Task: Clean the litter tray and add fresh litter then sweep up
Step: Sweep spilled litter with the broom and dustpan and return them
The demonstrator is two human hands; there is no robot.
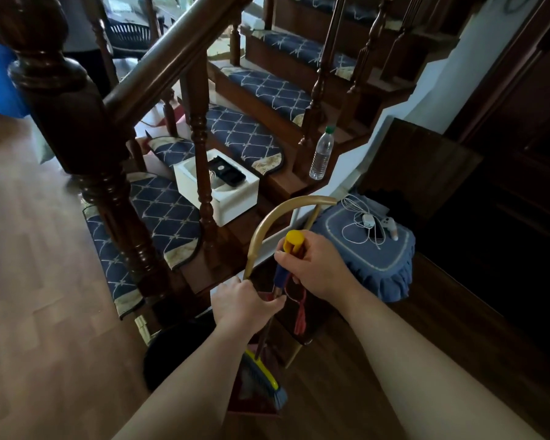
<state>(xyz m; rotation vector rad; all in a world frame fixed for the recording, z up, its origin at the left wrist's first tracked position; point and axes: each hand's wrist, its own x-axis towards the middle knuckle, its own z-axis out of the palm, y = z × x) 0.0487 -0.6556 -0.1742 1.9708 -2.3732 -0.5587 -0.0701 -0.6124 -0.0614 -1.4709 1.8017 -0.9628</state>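
My right hand (313,268) grips the top of a broom handle (281,276), just under its yellow end cap (294,241). Lower down, my left hand (243,301) holds a thin dark-red upright handle beside it. The broom head (264,381), yellow-backed with blue bristles, sits in a dark red dustpan (251,398) on the wooden floor. A red cord loop (299,312) hangs from the broom handle. No litter tray is in view.
A chair with a curved wooden back (277,222) and a blue cushion (369,249) carrying cables stands right behind the broom. Dark stairs with blue treads (159,214) rise ahead; on them are a white box (232,201) and a water bottle (321,154). A round black bin (175,354) stands to the left.
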